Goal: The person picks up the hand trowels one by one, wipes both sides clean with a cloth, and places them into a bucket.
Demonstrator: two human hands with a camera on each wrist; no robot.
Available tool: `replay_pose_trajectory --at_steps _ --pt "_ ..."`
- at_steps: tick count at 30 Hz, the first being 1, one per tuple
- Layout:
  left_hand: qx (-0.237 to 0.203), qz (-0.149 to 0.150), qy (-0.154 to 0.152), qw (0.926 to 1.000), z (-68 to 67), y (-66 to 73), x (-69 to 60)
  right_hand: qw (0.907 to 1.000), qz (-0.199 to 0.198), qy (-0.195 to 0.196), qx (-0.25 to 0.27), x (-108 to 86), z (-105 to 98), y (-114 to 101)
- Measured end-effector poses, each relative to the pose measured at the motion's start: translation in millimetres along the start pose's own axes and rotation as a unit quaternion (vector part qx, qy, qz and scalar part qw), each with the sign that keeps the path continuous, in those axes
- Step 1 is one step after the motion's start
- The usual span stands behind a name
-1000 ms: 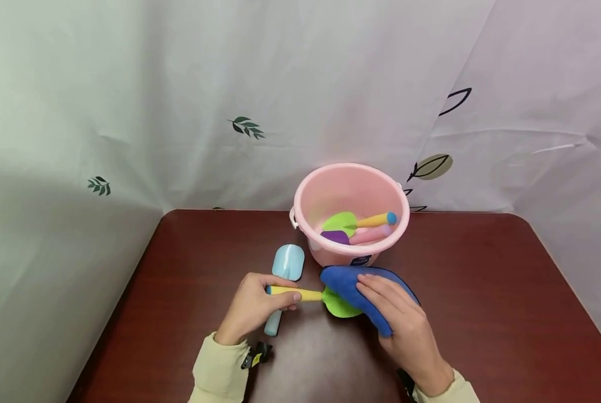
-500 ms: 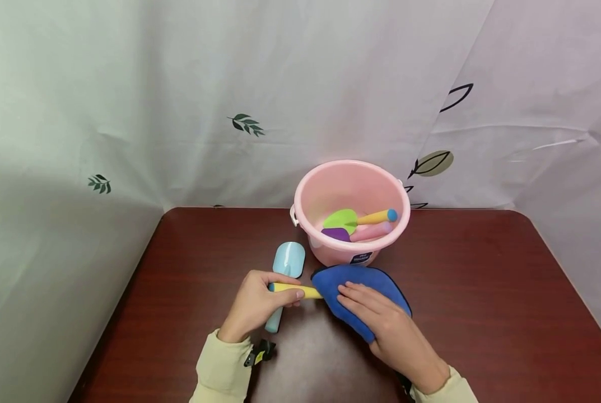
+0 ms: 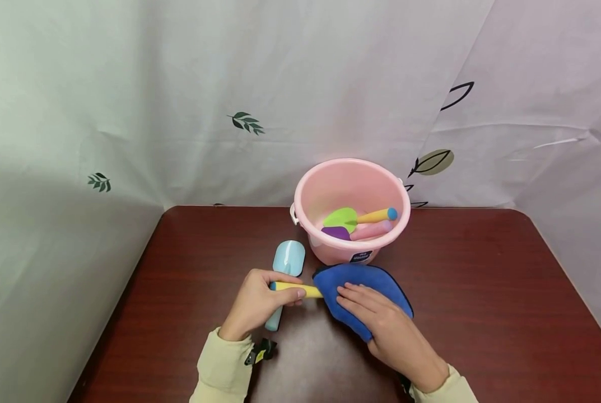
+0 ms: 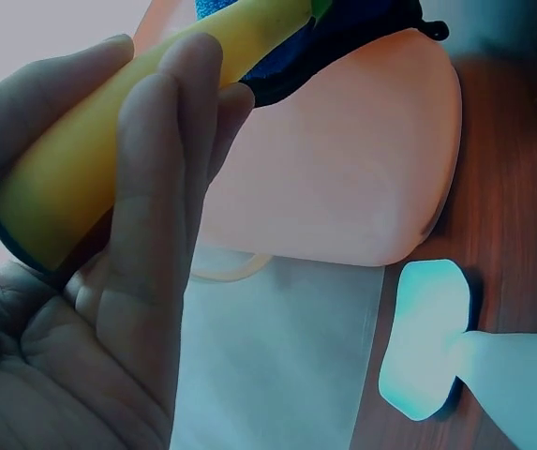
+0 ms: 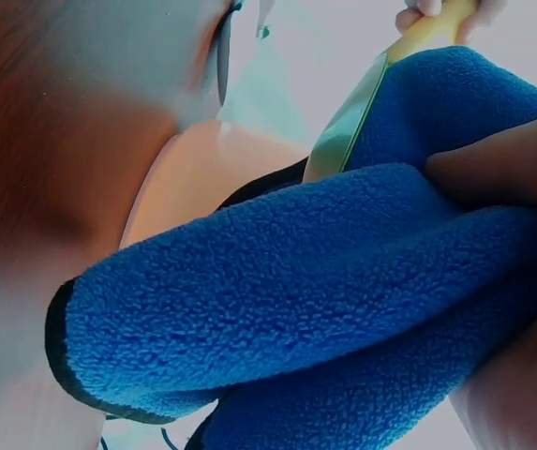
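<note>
My left hand (image 3: 254, 307) pinches the yellow handle of a toy shovel (image 3: 312, 291) between thumb and fingers. In the right wrist view a strip of its green blade (image 5: 350, 127) shows beside a blue cloth (image 3: 358, 275); from the head the cloth hides the blade. My right hand (image 3: 393, 330) holds this black-edged cloth over the blade, its fingers lying across the top and the thumb pressed into a fold. Under the left hand, a light blue toy shovel (image 3: 289, 258) lies on the table, its handle partly covered.
A pink bucket (image 3: 312, 224) stands behind the hands. Inside it lie a green shovel with an orange-yellow handle (image 3: 376, 216) and a purple one with a pink handle (image 3: 371, 230). The dark red-brown table (image 3: 194, 263) meets a pale leaf-printed curtain (image 3: 179, 112).
My right hand has slid the cloth leftward along the blade up to the handle, covering the green that showed before. Over the last half second the hands have barely moved.
</note>
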State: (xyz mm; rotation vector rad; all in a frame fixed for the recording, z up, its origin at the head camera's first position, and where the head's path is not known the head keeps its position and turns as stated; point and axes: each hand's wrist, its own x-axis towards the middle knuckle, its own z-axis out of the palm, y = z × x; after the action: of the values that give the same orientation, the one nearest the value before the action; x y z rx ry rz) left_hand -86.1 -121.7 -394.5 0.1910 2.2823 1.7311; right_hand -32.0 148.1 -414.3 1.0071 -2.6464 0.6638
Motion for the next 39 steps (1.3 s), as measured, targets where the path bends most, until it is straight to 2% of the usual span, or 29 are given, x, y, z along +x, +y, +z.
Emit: replay_pose_trajectory --at_steps 12,25,39 --pt "-0.035 0.005 -0.004 0.9994 -2.0 -0.1 0.2 0.9999 0.005 0.012 0.000 1.8 -0.1 1.6" --pt "-0.048 -0.005 0.004 0.9988 -5.3 -0.2 -0.3 0.9986 0.048 -0.016 -0.015 1.9 -3.9 3.3" --pt "-0.067 -0.011 0.018 0.9975 -12.1 0.9 -0.6 0.9978 0.051 0.033 -0.027 -0.3 -7.4 12.6"
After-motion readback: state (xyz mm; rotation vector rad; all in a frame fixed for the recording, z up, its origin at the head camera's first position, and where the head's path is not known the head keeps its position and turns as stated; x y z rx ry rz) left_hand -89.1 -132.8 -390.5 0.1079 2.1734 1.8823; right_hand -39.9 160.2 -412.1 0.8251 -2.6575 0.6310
